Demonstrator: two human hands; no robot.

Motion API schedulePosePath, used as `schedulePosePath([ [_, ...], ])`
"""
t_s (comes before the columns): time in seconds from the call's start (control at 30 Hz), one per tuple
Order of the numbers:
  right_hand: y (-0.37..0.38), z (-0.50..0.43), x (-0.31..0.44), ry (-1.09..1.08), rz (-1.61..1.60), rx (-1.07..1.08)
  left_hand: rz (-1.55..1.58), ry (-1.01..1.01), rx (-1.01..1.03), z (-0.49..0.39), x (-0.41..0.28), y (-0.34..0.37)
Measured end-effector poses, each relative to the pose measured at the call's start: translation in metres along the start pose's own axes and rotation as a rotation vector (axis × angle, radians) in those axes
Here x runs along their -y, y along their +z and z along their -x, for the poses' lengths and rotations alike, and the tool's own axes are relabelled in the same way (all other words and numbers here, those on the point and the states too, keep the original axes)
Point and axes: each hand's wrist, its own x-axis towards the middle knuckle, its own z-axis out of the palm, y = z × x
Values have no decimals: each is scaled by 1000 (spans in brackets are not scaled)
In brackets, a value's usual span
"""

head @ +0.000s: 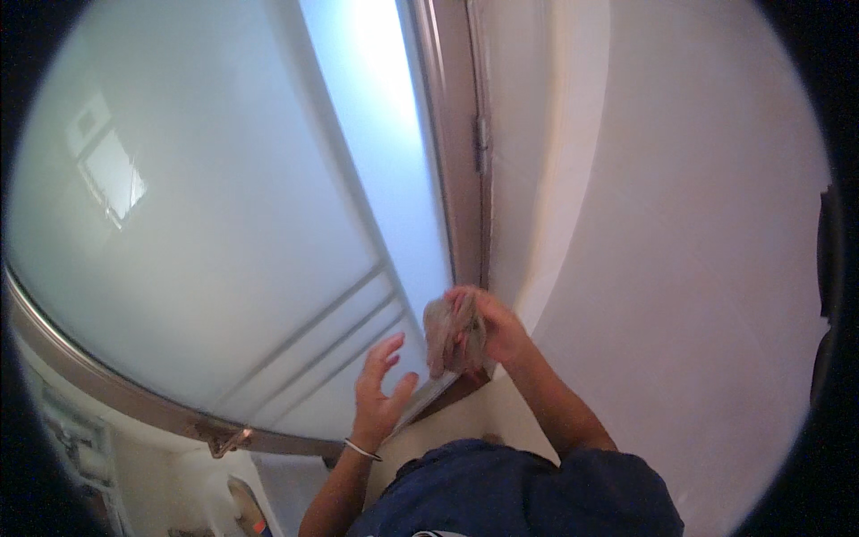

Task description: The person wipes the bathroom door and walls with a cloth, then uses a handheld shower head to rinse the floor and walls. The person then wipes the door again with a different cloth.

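A crumpled greyish-brown cloth (439,339) is bunched in my right hand (503,329), which holds it up in front of a frosted glass door panel (221,201). Some of the fingers are hidden in the folds. My left hand (379,399) is just left of the cloth and apart from it. Its fingers are curled and spread, with nothing between them, and a thin pale band circles the wrist. Narrow darker stripes cross the lower part of the glass.
A brown metal door frame (463,168) borders the glass on the right, beside a pale wall (671,221). On the door's near edge is a metal lever handle (231,442). A blurred white fixture and other items show at lower left.
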Motion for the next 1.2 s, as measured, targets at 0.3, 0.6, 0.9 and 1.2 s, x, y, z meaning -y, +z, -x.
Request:
schedulePosePath([
  [0.3,5,7,37,-107,1169,178,110,-166,9,-28,16,84],
  [0.6,-9,25,17,-626,1433,55,597,-291,-116,-52,17,87],
  [0.9,0,34,5,-215,936,-650,324,-15,342,-50,-1,64],
  [1.2,-22,-3,123,-1117,1325,-1129,298,-157,519,-34,10,17],
])
